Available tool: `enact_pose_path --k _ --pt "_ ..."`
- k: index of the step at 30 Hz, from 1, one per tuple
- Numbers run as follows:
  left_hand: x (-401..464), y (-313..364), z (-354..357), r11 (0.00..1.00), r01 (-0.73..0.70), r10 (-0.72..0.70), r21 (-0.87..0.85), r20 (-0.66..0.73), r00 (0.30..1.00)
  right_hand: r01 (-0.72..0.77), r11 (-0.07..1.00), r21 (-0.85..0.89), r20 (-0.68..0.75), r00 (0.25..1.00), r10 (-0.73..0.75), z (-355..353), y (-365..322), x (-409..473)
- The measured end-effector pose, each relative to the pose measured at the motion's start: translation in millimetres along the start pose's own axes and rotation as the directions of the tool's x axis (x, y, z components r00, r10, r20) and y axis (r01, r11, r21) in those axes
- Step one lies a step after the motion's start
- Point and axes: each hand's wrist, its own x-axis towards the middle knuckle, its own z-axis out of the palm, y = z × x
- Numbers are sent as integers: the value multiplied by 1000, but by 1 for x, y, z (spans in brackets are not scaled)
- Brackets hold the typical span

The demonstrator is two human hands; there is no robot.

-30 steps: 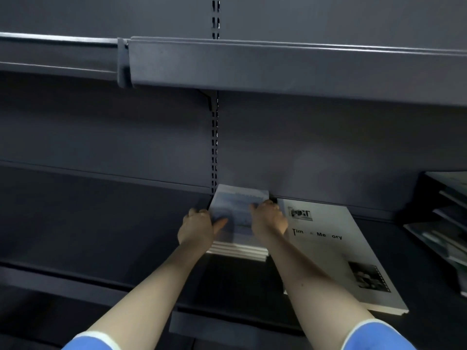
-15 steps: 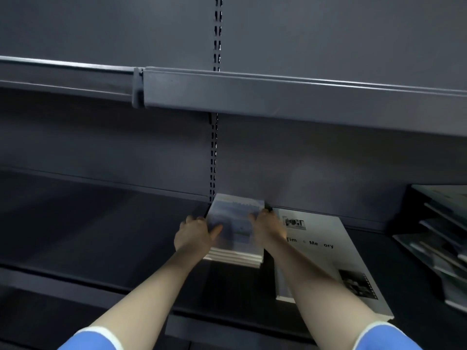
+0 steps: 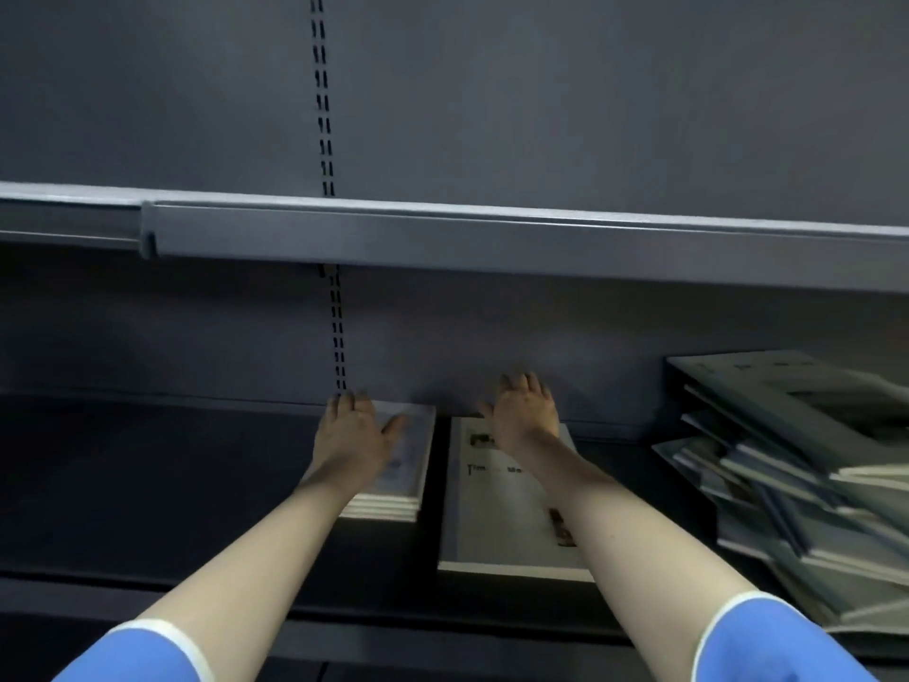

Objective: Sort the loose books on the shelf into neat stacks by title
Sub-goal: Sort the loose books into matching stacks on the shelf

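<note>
Resting on the small stack [image 3: 393, 484], left hand [image 3: 351, 433]; right hand [image 3: 524, 415] above white book [image 3: 506, 524].

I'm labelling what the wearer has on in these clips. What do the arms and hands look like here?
Both forearms are bare. Each upper arm wears a short blue sleeve with a white band at its hem. The left hand and right hand wear no gloves; no rings, watch or other markings are visible.
</note>
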Motion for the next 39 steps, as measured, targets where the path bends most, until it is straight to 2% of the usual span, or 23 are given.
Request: enact_pose_path --k 7,14,24,28,32,36,39 --pt "-20 78 3 997 -47 45 59 30 999 -94 992 -88 -20 996 93 -53 90 -18" --pt "-51 180 8 989 -130 134 -74 51 990 -187 970 -158 3 982 190 -97 186 -40" --pt "-95 317 34 961 -228 245 -157 100 964 -302 931 -205 16 950 312 -127 313 -76" --pt "-111 352 49 968 -180 212 -173 191 958 -365 914 -178 21 927 374 -121 356 -88" --pt "-123 377 52 972 -137 191 -192 299 935 -427 901 -71 34 902 430 -116 374 -96" --pt "-106 379 70 951 -92 199 -295 358 912 -398 908 -134 -97 917 387 -116 368 -101" --pt "-116 384 59 941 -55 179 -333 355 918 -448 887 -111 -118 892 436 -113 367 -97"
